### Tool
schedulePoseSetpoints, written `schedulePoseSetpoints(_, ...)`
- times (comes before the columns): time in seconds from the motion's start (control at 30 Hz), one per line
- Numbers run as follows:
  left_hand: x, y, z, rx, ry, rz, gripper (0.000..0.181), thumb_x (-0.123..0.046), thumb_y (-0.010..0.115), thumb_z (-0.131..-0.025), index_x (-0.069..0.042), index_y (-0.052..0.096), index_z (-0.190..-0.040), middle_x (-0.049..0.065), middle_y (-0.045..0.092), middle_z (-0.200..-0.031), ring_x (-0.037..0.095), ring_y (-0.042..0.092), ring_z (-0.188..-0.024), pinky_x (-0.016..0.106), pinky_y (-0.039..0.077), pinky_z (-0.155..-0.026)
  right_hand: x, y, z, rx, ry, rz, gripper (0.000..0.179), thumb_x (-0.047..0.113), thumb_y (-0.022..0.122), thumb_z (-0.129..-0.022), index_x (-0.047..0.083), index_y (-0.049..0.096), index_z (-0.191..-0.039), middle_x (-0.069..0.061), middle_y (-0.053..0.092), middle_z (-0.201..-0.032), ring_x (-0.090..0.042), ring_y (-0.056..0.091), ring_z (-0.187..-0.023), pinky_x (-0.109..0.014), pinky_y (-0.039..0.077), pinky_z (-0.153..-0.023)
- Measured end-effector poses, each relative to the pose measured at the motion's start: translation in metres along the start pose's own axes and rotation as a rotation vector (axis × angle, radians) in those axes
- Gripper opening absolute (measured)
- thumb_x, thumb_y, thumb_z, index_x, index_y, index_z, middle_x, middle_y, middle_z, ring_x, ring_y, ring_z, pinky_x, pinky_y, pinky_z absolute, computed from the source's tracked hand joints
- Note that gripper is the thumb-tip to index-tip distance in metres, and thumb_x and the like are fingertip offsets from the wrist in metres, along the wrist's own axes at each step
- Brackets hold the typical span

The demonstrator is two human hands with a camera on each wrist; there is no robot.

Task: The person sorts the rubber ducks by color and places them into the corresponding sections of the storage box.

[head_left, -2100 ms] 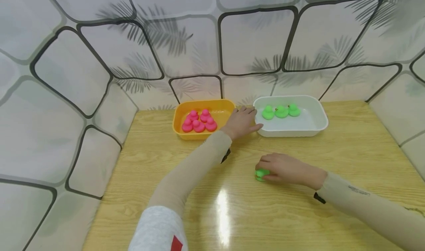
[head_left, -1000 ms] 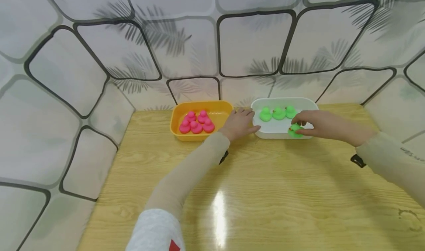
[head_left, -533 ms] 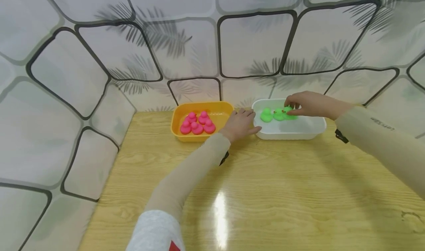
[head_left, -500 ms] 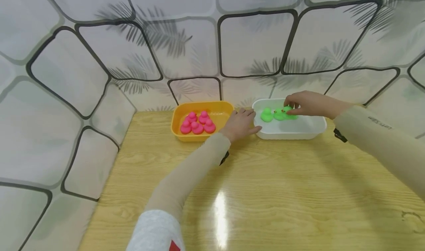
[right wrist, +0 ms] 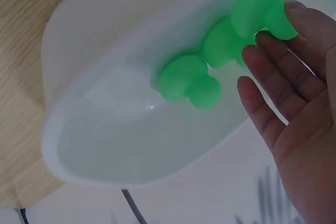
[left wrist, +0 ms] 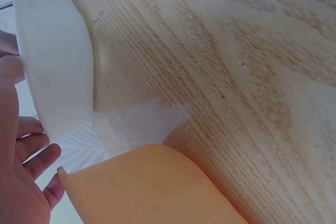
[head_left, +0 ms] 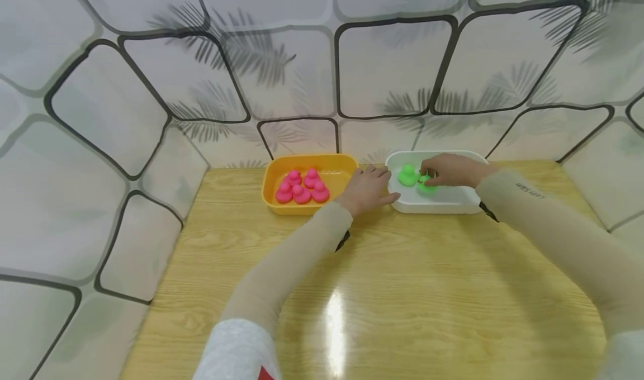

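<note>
My right hand [head_left: 450, 170] is over the white tray [head_left: 458, 202], its thumb and fingertips pinching a green toy duck [head_left: 426, 186]. Another green duck [head_left: 407, 175] sits left of it; the hand covers the tray floor behind. In the right wrist view, that duck [right wrist: 254, 9] has its head between thumb and fingers, and two more green ducks, one nearer [right wrist: 184, 78] and one in the middle [right wrist: 219, 43], lie beyond. My left hand [head_left: 366, 189] rests with extended fingers between the trays, thumb at the white tray's left end, fingertips close to its rim in the left wrist view.
An orange tray [head_left: 342, 173] stands left of the left hand, with several pink toy ducks [head_left: 302, 194] grouped in its left half. Both trays sit at the back of the wooden table [head_left: 402, 290], against a patterned wall covering [head_left: 392, 67].
My right hand picked up a green duck from the table, carried it into the white tray beside the others, then shifted left along the row. The left hand stayed where it was.
</note>
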State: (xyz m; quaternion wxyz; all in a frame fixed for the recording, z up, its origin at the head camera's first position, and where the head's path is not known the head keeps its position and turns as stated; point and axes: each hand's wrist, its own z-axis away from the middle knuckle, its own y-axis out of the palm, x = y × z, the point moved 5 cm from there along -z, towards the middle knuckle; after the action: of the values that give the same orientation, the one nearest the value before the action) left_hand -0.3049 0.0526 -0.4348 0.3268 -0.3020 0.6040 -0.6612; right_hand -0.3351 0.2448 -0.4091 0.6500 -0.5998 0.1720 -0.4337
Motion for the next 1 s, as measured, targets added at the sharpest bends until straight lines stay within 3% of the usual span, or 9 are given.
schedulePoseSetpoints(0.2, -0.004, -0.001, 0.002, 0.008, 0.009, -0.008, 0.073, -0.064, 0.040, -0.106, -0.015, 0.043, -0.159, 0.002, 0.041, -0.165, 0.023, 0.037, -0.150, 0.044, 0.032, -0.119, 0.001, 0.014, -0.005, 0.036, 0.011, -0.015, 0.013, 0.012, 0.075, -0.095, 0.005, 0.070, -0.104, -0.006, 0.071, -0.093, -0.025, 0.067, -0.088, -0.050, 0.055, -0.083)
schedulePoseSetpoints(0.63, -0.004, -0.001, 0.001, 0.004, 0.001, -0.015, 0.072, -0.064, 0.040, -0.107, -0.014, 0.044, -0.158, 0.003, 0.041, -0.164, 0.023, 0.039, -0.148, 0.044, 0.035, -0.117, 0.000, 0.019, -0.008, 0.025, 0.071, -0.004, 0.021, 0.020, 0.074, -0.097, 0.003, 0.068, -0.108, -0.010, 0.072, -0.097, -0.029, 0.068, -0.090, -0.053, 0.055, -0.083)
schedulePoseSetpoints(0.83, 0.000, -0.007, 0.009, -0.043, 0.009, 0.029, 0.064, -0.057, 0.041, -0.109, -0.015, 0.045, -0.158, 0.003, 0.044, -0.162, 0.022, 0.040, -0.147, 0.045, 0.035, -0.117, 0.005, 0.017, -0.002, -0.053, 0.074, -0.035, 0.024, 0.020, 0.068, -0.101, -0.001, 0.069, -0.113, -0.017, 0.073, -0.104, -0.036, 0.070, -0.096, -0.055, 0.055, -0.084)
schedulePoseSetpoints(1.0, 0.006, -0.013, 0.033, -0.079, 0.017, 0.133, 0.056, -0.049, 0.047, -0.110, -0.015, 0.051, -0.154, 0.003, 0.053, -0.155, 0.023, 0.045, -0.143, 0.048, 0.036, -0.116, 0.009, 0.012, 0.021, -0.159, 0.100, -0.062, 0.029, 0.020, 0.066, -0.103, -0.005, 0.069, -0.118, -0.021, 0.072, -0.113, -0.041, 0.068, -0.106, -0.058, 0.051, -0.095)
